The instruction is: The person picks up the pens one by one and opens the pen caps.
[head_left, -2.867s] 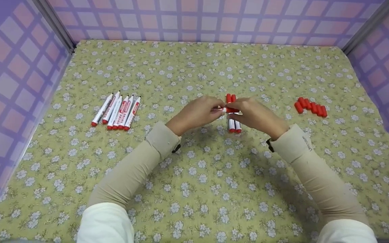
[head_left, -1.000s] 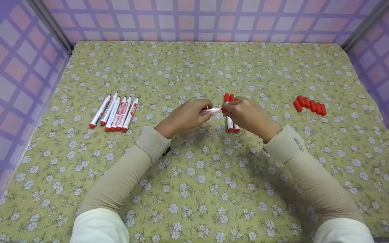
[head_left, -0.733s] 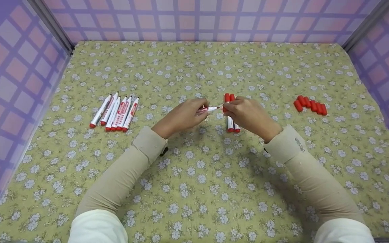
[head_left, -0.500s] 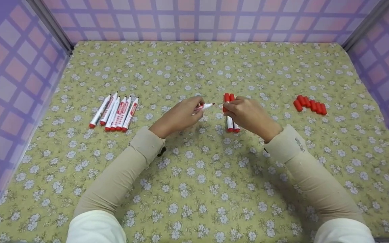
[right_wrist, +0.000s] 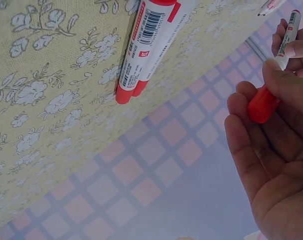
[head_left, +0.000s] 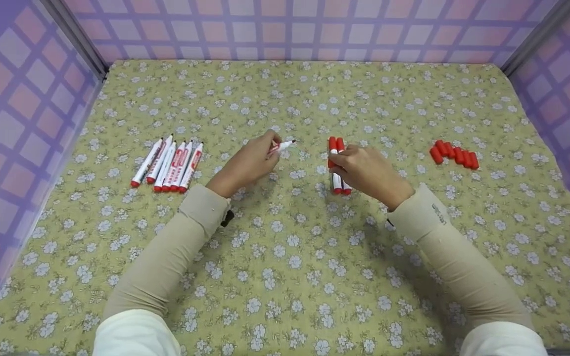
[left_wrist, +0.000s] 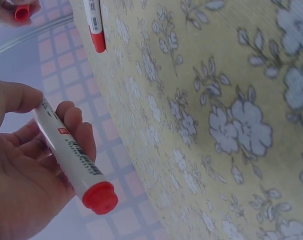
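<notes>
In the head view my left hand (head_left: 246,164) pinches an uncapped white marker (head_left: 283,145), its dark tip pointing up and right. The left wrist view shows the marker's red end plug (left_wrist: 100,198) beyond the fingers. My right hand (head_left: 371,170) holds a loose red marker cap (right_wrist: 262,106) between thumb and fingers; its open end shows in the left wrist view. Cap and marker are apart. Close below the right hand, two capped markers (head_left: 337,184) lie side by side on the table, partly hidden by the fingers.
Several uncapped markers (head_left: 168,165) lie in a fanned row on the left of the flowered tablecloth (head_left: 285,257). To the right sits a cluster of several red caps (head_left: 454,154). Checked panels (head_left: 285,29) wall in the back and sides.
The red cap has come off the marker into my right hand. My left hand has drawn the marker away to the left and upward; the right hand has hardly moved lately.
</notes>
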Demonstrator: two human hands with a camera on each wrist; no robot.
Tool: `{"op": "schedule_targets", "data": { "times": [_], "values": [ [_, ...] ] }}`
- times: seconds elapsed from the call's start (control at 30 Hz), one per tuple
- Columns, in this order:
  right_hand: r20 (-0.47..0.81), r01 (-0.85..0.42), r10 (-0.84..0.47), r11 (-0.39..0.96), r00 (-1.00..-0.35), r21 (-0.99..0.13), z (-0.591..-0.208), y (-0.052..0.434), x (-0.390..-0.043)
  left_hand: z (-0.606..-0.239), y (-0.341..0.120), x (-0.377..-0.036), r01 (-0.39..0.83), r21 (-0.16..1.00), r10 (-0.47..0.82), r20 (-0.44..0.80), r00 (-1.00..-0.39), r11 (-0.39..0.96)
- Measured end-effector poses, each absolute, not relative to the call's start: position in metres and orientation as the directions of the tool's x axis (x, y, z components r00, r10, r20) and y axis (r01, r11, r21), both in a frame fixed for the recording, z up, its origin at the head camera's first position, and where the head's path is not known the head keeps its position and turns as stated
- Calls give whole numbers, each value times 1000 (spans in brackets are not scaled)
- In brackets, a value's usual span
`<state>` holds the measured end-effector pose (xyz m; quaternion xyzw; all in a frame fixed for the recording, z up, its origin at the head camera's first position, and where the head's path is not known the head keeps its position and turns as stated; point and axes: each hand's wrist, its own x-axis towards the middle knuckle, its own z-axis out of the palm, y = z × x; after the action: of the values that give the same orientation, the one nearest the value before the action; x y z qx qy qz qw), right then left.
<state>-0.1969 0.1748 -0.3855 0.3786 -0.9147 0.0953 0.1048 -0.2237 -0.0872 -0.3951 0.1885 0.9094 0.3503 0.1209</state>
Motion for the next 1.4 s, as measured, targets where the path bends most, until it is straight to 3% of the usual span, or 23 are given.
{"op": "schedule_targets", "data": {
  "times": [0.63, 1.4],
  "values": [
    [251, -707, -667, 695, -702, -129, -389, 179, -198, -400, -121, -231, 199, 617, 272, -25, -962, 761],
    [225, -700, -668, 704, -709, -117, -390, 182, -198, -404, -165, -242, -71, 599, 72, -212, -975, 798]
  ]
}}
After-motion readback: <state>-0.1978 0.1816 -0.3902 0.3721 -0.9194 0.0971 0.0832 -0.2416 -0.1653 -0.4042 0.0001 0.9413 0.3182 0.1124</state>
